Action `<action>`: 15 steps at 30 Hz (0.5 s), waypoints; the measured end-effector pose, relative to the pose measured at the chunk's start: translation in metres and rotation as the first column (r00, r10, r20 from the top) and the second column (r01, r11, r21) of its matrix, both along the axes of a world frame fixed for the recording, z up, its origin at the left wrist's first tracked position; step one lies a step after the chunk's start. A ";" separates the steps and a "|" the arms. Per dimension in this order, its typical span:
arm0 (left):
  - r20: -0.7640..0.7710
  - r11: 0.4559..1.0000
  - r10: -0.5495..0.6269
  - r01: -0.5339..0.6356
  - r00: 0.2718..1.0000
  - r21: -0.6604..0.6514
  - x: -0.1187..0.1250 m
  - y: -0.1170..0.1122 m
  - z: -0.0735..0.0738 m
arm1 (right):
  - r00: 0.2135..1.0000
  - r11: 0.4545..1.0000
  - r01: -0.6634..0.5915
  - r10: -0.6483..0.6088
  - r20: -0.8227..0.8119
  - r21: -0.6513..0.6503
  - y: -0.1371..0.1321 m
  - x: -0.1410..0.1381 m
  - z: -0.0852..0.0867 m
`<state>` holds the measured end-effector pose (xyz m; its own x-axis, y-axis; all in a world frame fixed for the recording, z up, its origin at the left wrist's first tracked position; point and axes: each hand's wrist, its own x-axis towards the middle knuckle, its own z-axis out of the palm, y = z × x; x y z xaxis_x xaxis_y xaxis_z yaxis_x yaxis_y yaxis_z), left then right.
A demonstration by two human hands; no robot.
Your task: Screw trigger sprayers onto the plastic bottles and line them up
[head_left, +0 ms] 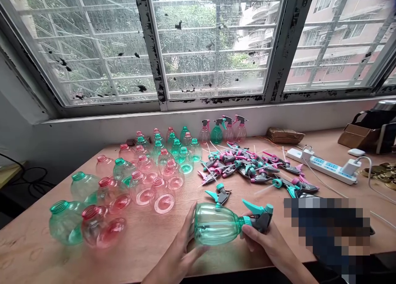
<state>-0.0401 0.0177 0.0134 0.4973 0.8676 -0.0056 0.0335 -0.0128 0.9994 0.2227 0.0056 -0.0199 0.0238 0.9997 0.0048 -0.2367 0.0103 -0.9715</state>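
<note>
A clear green spray bottle (216, 224) lies sideways in the air above the table's front edge, its base to the left. My left hand (182, 247) is closed round the base end. At the neck, my right hand (258, 236) grips the teal collar of a grey spray head (262, 220) with a teal trigger. The spray head sits on the bottle's mouth; how tightly, I cannot tell. Just behind the bottle, a loose grey and teal spray head (220, 195) rests on the table.
Open pink and green bottles (145, 168) stand in rows at the left. A heap of spray heads (247, 164) lies behind my hands. Several finished spray bottles (216, 131) line the wall. A power strip (324, 166) with cables and a pixelated patch (328, 226) are at the right.
</note>
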 end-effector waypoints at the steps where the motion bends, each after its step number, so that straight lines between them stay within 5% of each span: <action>1: 0.015 1.000 -0.002 0.002 1.000 -0.010 0.000 0.000 -0.002 | 1.000 1.000 0.001 -0.002 -0.004 -0.003 0.000 0.000 0.000; 9: 0.081 0.997 0.009 -0.003 0.997 -0.078 -0.005 0.000 -0.003 | 0.994 0.996 -0.087 0.085 -0.071 -0.036 -0.004 -0.005 0.002; 15: -0.001 0.998 -0.056 0.056 0.998 0.011 -0.004 0.002 -0.003 | 1.000 1.000 -0.009 0.009 -0.028 -0.027 -0.001 -0.002 0.001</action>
<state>-0.0438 0.0196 0.0104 0.5455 0.8381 0.0036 0.0336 -0.0261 0.9991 0.2212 0.0042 -0.0190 0.0146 0.9996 -0.0226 -0.2634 -0.0179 -0.9645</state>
